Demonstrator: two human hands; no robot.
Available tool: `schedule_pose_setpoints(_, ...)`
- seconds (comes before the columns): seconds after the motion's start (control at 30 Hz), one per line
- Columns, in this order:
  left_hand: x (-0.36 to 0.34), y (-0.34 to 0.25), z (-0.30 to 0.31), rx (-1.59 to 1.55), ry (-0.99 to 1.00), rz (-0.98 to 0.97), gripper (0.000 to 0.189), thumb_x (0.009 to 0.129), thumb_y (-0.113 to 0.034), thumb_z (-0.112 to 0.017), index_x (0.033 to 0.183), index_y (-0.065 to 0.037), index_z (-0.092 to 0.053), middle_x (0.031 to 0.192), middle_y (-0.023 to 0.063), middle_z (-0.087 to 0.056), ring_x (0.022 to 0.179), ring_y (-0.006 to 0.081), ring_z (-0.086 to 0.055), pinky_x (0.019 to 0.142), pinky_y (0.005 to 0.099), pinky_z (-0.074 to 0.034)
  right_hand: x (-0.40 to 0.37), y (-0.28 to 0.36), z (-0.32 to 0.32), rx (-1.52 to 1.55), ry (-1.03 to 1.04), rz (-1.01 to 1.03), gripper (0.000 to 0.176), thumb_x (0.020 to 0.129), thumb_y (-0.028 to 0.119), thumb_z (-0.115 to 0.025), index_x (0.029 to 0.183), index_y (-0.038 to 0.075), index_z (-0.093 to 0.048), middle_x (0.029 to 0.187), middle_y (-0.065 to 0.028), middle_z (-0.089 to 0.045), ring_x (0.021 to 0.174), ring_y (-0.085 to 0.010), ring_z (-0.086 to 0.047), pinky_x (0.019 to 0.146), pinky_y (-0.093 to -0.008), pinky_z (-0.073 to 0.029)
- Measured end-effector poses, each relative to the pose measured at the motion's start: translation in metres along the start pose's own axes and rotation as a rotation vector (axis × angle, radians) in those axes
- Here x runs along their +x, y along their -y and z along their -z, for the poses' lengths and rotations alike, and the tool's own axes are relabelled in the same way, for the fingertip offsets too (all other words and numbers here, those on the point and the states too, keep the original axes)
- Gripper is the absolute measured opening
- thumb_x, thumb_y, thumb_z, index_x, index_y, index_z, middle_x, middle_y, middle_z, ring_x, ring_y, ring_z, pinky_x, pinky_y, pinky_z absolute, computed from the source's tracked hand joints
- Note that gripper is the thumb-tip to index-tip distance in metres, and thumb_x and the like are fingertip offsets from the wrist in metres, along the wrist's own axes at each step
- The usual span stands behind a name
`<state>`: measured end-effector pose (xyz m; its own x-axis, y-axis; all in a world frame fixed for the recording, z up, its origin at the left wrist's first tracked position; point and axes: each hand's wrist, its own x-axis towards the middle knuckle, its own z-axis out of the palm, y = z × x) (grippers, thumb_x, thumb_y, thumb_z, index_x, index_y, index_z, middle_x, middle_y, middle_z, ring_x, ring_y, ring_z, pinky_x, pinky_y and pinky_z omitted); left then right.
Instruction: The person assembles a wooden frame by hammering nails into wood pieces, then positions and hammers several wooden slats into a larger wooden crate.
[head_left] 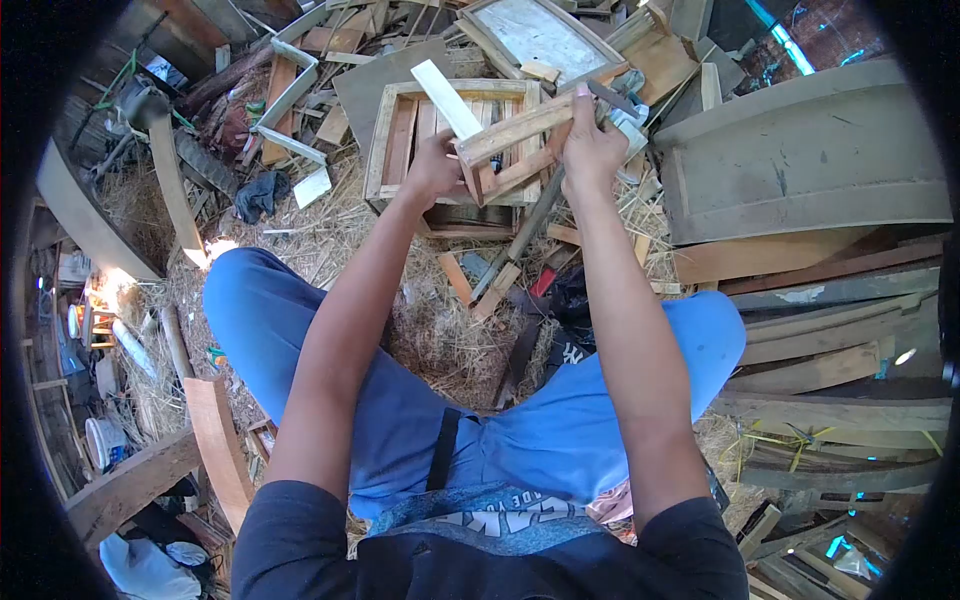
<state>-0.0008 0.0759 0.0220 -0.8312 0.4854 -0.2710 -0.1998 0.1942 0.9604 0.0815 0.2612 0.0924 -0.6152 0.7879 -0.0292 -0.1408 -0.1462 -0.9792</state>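
Observation:
A small wooden frame (518,132) is held tilted in front of me, between both hands. My left hand (432,172) is closed around its left end, with the fingertips partly hidden behind the wood. At the right end, my right hand (594,155) grips it, thumb up along the corner. A pale wood strip (446,98) slants up just beyond my left hand. Under the frame stands a slatted wooden box (386,135), partly covered by the frame. Close beyond my right fingers shows a dark narrow object (614,98).
Straw and wood offcuts (455,277) litter the ground between my knees. A large grey wooden panel (800,155) lies at right, above stacked curved boards (815,330). A framed panel (540,40) lies at the back. Left of me, a curved plank (218,450) leans near a beam (135,485).

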Motion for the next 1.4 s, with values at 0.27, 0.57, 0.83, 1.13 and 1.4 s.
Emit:
schedule_pose_setpoints(0.27, 0.023, 0.018, 0.016, -0.087, 0.08, -0.045, 0.086, 0.087, -0.004, -0.08, 0.152, 0.004, -0.026, 0.116, 0.0249, -0.067, 0.096, 0.0278, -0.073, 0.077, 0.0418, -0.066, 0.011, -0.019, -0.01, 0.038, -0.175, 0.251, 0.034, 0.097, 0.031, -0.075, 0.09, 0.0, -0.065, 0.07, 0.0008, -0.06, 0.056, -0.0068, -0.049, 0.048, -0.0263, -0.036)
schedule_pose_setpoints(0.57, 0.001, -0.015, 0.01, -0.006, 0.054, 0.103, 0.067, 0.091, -0.014, -0.079, 0.143, 0.009, -0.043, 0.106, 0.0156, -0.072, 0.088, 0.0209, -0.074, 0.073, 0.035, -0.065, -0.002, -0.017, -0.014, -0.068, -0.239, 0.193, 0.06, 0.095, 0.042, -0.073, 0.069, -0.011, -0.059, 0.069, -0.0209, -0.065, 0.066, -0.0214, -0.057, 0.067, -0.0436, -0.047)
schedule_pose_setpoints(0.83, -0.012, -0.035, 0.004, 0.074, 0.06, 0.146, 0.066, 0.091, -0.016, -0.08, 0.141, 0.007, -0.045, 0.112, 0.0173, -0.071, 0.093, 0.0226, -0.074, 0.078, 0.036, -0.065, -0.007, -0.009, -0.013, -0.123, -0.268, 0.224, 0.06, 0.095, 0.041, -0.073, 0.065, -0.009, -0.056, 0.061, -0.0184, -0.061, 0.059, -0.0215, -0.054, 0.063, -0.044, -0.047)
schedule_pose_setpoints(1.13, 0.004, -0.01, 0.013, -0.082, 0.108, 0.082, 0.065, 0.09, -0.009, -0.079, 0.141, 0.008, -0.041, 0.109, 0.0171, -0.07, 0.093, 0.0252, -0.074, 0.076, 0.0407, -0.066, -0.004, -0.016, -0.016, -0.073, -0.266, 0.238, 0.06, 0.094, 0.044, -0.072, 0.068, -0.01, -0.063, 0.059, -0.0191, -0.062, 0.058, -0.0226, -0.058, 0.062, -0.0448, -0.046)
schedule_pose_setpoints(1.4, 0.012, -0.003, 0.012, -0.049, 0.034, 0.057, 0.072, 0.088, 0.004, -0.077, 0.148, -0.006, -0.04, 0.127, 0.0175, -0.064, 0.103, 0.0285, -0.072, 0.078, 0.0384, -0.066, -0.002, -0.017, -0.014, -0.154, -0.291, 0.265, 0.065, 0.092, 0.048, -0.073, 0.069, -0.012, -0.06, 0.061, -0.0255, -0.061, 0.06, -0.0302, -0.058, 0.066, -0.0486, -0.047)
